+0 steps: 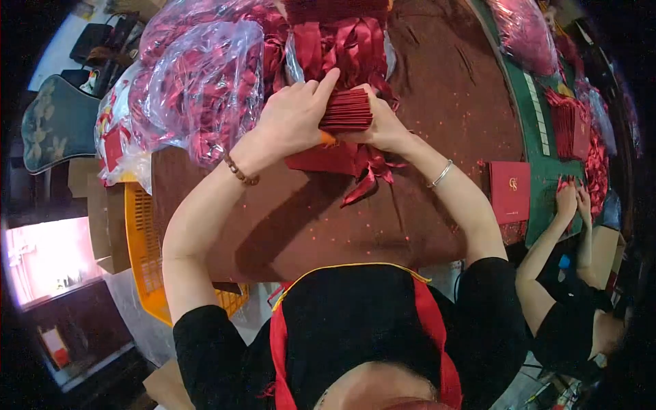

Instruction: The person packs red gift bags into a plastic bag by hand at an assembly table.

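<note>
A thick stack of red cards (347,111) is held upright between my two hands above the brown-covered table. My left hand (290,116) grips its left end, with the index finger stretched out past the stack and something orange near the thumb. On the other end, my right hand (386,126) is closed around the stack, its fingers partly hidden behind it. Loose red ribbons (369,178) hang below the stack, beside a flat red piece (314,162) partly covered by my hands. Beyond my hands lies a bundle of wide red ribbons (342,48).
Clear plastic bags of red ribbon (205,82) fill the table's far left. A red square folder (510,191) lies on the right. At the green table (543,198), another person's hands (570,199) handle red pieces. A yellow plastic basket (140,253) stands at lower left.
</note>
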Motion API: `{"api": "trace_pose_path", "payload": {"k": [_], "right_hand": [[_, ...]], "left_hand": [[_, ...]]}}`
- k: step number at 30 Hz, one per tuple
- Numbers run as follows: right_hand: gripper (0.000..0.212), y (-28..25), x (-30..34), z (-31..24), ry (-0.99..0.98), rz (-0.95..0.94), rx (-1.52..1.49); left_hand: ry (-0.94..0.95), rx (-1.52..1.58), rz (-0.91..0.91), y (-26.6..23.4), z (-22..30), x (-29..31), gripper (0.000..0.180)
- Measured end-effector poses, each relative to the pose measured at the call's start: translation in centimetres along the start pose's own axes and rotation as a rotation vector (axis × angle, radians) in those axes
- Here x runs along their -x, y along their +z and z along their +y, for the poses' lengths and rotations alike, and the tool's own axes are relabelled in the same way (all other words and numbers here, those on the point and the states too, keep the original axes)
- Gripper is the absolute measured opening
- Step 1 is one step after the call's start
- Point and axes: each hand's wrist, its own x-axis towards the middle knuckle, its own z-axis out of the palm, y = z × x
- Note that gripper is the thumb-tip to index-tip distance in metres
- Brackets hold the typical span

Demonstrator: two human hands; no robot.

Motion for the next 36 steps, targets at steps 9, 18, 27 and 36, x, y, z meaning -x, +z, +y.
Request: {"api": "trace_pose_path", "payload": {"k": [9, 18, 27, 36], "right_hand": [[0.057, -3.0, -1.2, -2.2, -0.143, 0.197, -0.8], [0.074, 1.6, -3.2, -3.7, -0.138, 0.404, -0.747], [0.086, 1.7, -1.4, -4.6, -0.09, 0.002, -0.658], [0.054, 1.1, -1.7, -5.7, -0.193, 0.376, -0.604]], "left_hand": [[0.041, -0.033, 0.069, 0.1, 1.1, 0.7, 0.063], [0.059, -0.084, 0.085, 0.1, 0.6, 0.8, 0.07], [0.047, -0.064, 0.044, 1.2, 0.7, 1.3, 0.055], [0.108, 0.004, 0.031, 0.6, 0.1, 1.0, 0.046]]}}
